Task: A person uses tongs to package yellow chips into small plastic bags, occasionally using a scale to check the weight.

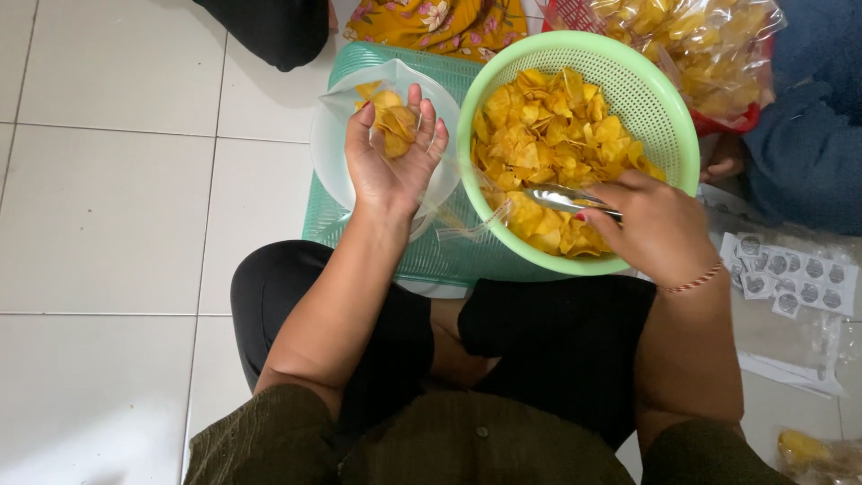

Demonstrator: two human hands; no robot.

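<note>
My left hand [392,154] is palm up and cradles a clear plastic bag [364,101] holding a few yellow chips [395,121], over a white plate-like scale top [325,153]. My right hand [651,224] grips metal tongs [558,198] whose tips reach into a light green colander basket [669,117] heaped with yellow chips [552,126]. The basket rests on a teal plastic stool [395,251] in front of my crossed legs in black trousers.
A sheet of round stickers [790,274] lies on the tiled floor at right. Behind the basket stands a red basket [575,13] with bagged chips [709,49]. Another person's blue-clad legs [808,135] are at the right, dark clothing [269,27] at the top.
</note>
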